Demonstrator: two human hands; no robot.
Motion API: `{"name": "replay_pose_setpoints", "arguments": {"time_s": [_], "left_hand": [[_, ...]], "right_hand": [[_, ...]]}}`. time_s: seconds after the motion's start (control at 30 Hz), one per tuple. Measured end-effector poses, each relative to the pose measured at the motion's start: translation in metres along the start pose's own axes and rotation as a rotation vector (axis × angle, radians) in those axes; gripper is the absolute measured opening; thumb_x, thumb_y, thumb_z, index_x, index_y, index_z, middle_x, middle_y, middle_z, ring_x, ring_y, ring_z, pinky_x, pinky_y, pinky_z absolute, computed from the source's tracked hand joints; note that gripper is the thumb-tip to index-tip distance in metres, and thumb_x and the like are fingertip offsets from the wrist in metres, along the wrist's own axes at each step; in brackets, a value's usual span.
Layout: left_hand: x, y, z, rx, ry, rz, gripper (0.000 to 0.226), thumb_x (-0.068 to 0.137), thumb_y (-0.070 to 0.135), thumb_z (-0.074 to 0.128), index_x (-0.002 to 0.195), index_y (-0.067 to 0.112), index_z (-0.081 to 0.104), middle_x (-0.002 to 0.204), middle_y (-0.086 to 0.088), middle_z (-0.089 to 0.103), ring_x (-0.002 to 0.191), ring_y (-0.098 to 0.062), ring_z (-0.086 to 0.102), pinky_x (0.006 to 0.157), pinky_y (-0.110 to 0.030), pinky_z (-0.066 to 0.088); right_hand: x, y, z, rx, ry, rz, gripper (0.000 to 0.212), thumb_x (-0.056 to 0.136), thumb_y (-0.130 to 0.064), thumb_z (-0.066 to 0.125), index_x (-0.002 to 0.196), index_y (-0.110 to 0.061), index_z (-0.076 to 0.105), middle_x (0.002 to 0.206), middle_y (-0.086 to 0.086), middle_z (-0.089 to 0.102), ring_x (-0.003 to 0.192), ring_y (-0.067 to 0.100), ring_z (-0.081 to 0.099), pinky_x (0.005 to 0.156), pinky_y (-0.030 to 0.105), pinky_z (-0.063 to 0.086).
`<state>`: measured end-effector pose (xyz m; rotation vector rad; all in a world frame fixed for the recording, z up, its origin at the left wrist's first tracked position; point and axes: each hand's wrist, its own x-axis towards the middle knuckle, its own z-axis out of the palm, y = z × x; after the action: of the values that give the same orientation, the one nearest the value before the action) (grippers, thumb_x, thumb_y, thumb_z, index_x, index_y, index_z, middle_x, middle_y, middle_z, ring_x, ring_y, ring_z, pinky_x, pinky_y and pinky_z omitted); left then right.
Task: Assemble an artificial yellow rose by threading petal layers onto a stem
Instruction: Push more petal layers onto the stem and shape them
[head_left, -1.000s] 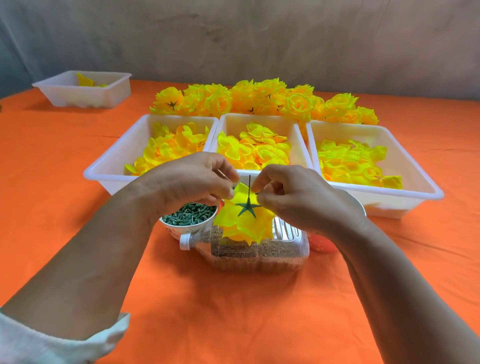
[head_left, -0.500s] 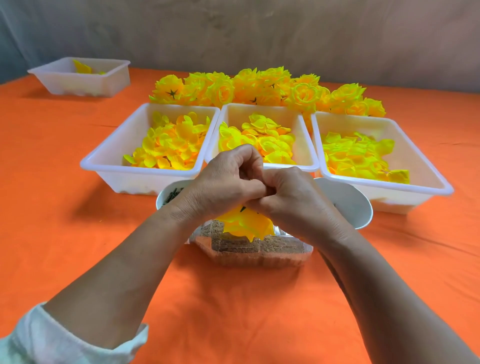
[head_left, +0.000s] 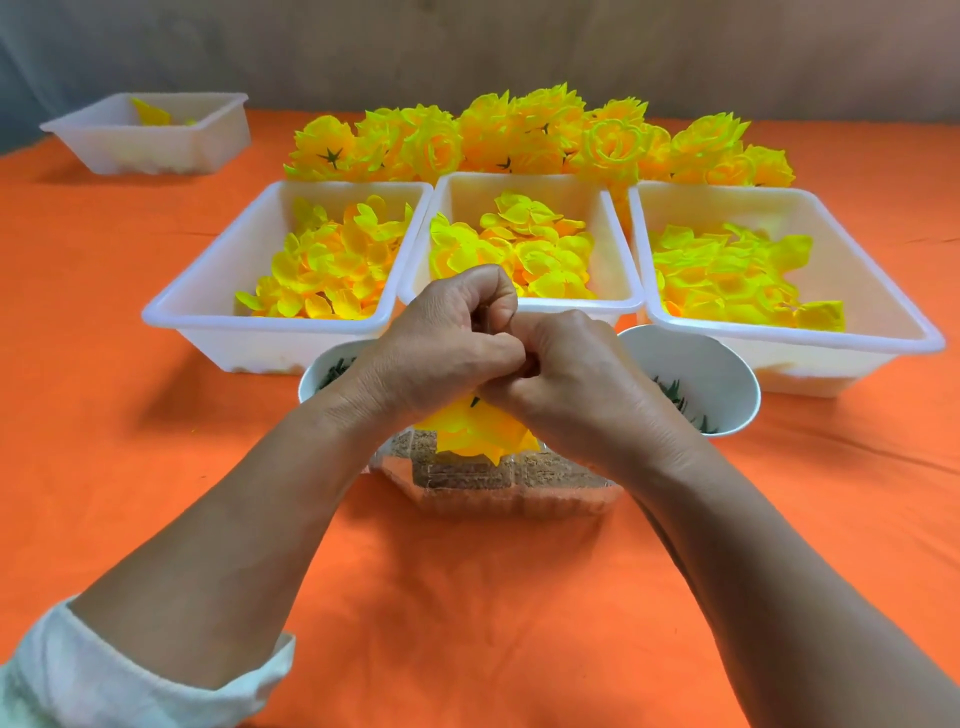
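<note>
My left hand (head_left: 441, 348) and my right hand (head_left: 566, 374) are pressed together at the centre, both closed around the top of a yellow rose (head_left: 480, 434) whose petals hang below my fingers. A sliver of its green star-shaped calyx (head_left: 474, 400) shows between the hands. The stem is hidden inside my fists. The rose hangs just above a clear plastic bottle (head_left: 498, 480) lying on its side on the orange cloth.
Three white trays of loose yellow petal layers stand behind my hands: left (head_left: 208, 306), middle (head_left: 618, 299), right (head_left: 904, 332). Finished yellow roses (head_left: 524, 135) are piled behind them. Two white bowls of green parts flank my hands, left (head_left: 317, 374) and right (head_left: 701, 374). A small tray (head_left: 156, 135) sits far left.
One second ago my hands were apart, pinching the stem above the exposed green calyx. They have since closed together over the rose's top, hiding stem and most of the calyx.
</note>
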<state>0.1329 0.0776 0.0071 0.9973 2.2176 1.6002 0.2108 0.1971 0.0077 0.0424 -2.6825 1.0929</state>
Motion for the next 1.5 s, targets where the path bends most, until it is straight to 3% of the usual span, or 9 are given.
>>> {"name": "replay_pose_setpoints", "arguments": {"time_s": [0.2, 0.4, 0.6, 0.77, 0.9, 1.03, 1.2, 1.33, 1.5], "left_hand": [[-0.007, 0.011, -0.023, -0.268, -0.142, -0.039, 0.025, 0.059, 0.022, 0.071, 0.078, 0.017, 0.056, 0.066, 0.006, 0.051, 0.055, -0.007, 0.045, 0.052, -0.019, 0.036], [-0.011, 0.007, -0.040, -0.555, 0.131, -0.127, 0.013, 0.074, 0.030, 0.059, 0.078, 0.017, 0.056, 0.073, 0.005, 0.058, 0.063, -0.007, 0.054, 0.066, -0.025, 0.039], [-0.014, -0.003, -0.035, -0.546, 0.137, -0.191, 0.024, 0.075, 0.041, 0.060, 0.073, 0.017, 0.060, 0.071, 0.004, 0.060, 0.063, -0.009, 0.058, 0.064, -0.024, 0.046], [-0.011, -0.003, -0.032, -0.601, 0.165, -0.262, 0.035, 0.073, 0.053, 0.061, 0.071, 0.018, 0.063, 0.073, -0.001, 0.060, 0.064, -0.014, 0.059, 0.060, -0.025, 0.049], [-0.007, -0.005, -0.031, -0.680, 0.218, -0.267, 0.029, 0.085, 0.048, 0.061, 0.085, 0.021, 0.070, 0.088, -0.004, 0.069, 0.074, -0.020, 0.067, 0.069, -0.036, 0.053], [-0.004, -0.007, -0.039, -0.715, 0.174, -0.259, 0.041, 0.082, 0.056, 0.055, 0.065, 0.020, 0.069, 0.070, -0.001, 0.065, 0.061, -0.014, 0.062, 0.059, -0.026, 0.049], [0.012, -0.005, -0.045, -0.742, 0.123, -0.279, 0.041, 0.076, 0.054, 0.055, 0.073, 0.017, 0.072, 0.078, -0.005, 0.069, 0.066, -0.017, 0.067, 0.061, -0.027, 0.050], [0.028, 0.003, -0.041, -0.792, 0.069, -0.338, 0.065, 0.076, 0.055, 0.055, 0.118, 0.006, 0.065, 0.095, -0.010, 0.069, 0.073, -0.021, 0.068, 0.068, -0.032, 0.050], [0.042, 0.006, -0.034, -0.811, 0.073, -0.306, 0.044, 0.073, 0.042, 0.064, 0.109, 0.017, 0.070, 0.098, -0.006, 0.074, 0.076, -0.021, 0.070, 0.068, -0.035, 0.057]], "right_hand": [[-0.007, -0.003, -0.001, 0.014, 0.042, -0.006, 0.009, 0.085, -0.032, 0.069, 0.080, -0.026, 0.068, 0.059, -0.007, 0.054, 0.057, 0.007, 0.047, 0.054, 0.024, 0.036], [-0.005, -0.008, -0.006, -0.039, 0.072, -0.009, 0.012, 0.081, -0.027, 0.073, 0.071, -0.027, 0.068, 0.057, -0.010, 0.058, 0.057, 0.005, 0.050, 0.056, 0.024, 0.041], [-0.001, -0.014, -0.008, -0.172, 0.016, -0.012, 0.014, 0.083, -0.026, 0.069, 0.069, -0.026, 0.066, 0.056, -0.010, 0.055, 0.057, 0.005, 0.051, 0.054, 0.019, 0.037], [0.005, -0.034, -0.024, -0.231, 0.035, -0.039, 0.009, 0.086, -0.029, 0.068, 0.085, -0.022, 0.074, 0.071, -0.006, 0.065, 0.071, 0.012, 0.059, 0.064, 0.028, 0.042], [0.016, -0.062, -0.054, -0.050, 0.123, -0.129, 0.009, 0.085, -0.025, 0.071, 0.076, -0.026, 0.072, 0.062, -0.008, 0.065, 0.053, 0.002, 0.055, 0.052, 0.023, 0.043], [0.034, -0.074, -0.086, 0.556, 0.288, -0.197, 0.016, 0.086, -0.008, 0.068, 0.073, -0.016, 0.070, 0.057, -0.002, 0.062, 0.047, 0.007, 0.051, 0.043, 0.021, 0.041], [0.051, -0.034, -0.069, 0.988, 0.160, 0.123, 0.011, 0.092, -0.003, 0.057, 0.087, -0.007, 0.066, 0.064, 0.000, 0.066, 0.054, 0.006, 0.058, 0.048, 0.015, 0.048], [0.059, 0.004, -0.033, 1.328, 0.069, 0.360, 0.019, 0.088, 0.009, 0.054, 0.103, 0.002, 0.061, 0.086, 0.015, 0.068, 0.063, 0.012, 0.064, 0.051, 0.016, 0.053], [0.062, 0.021, -0.017, 1.306, 0.076, 0.317, 0.033, 0.085, 0.019, 0.046, 0.112, 0.007, 0.062, 0.100, 0.020, 0.072, 0.079, 0.024, 0.071, 0.063, 0.032, 0.061]]}}
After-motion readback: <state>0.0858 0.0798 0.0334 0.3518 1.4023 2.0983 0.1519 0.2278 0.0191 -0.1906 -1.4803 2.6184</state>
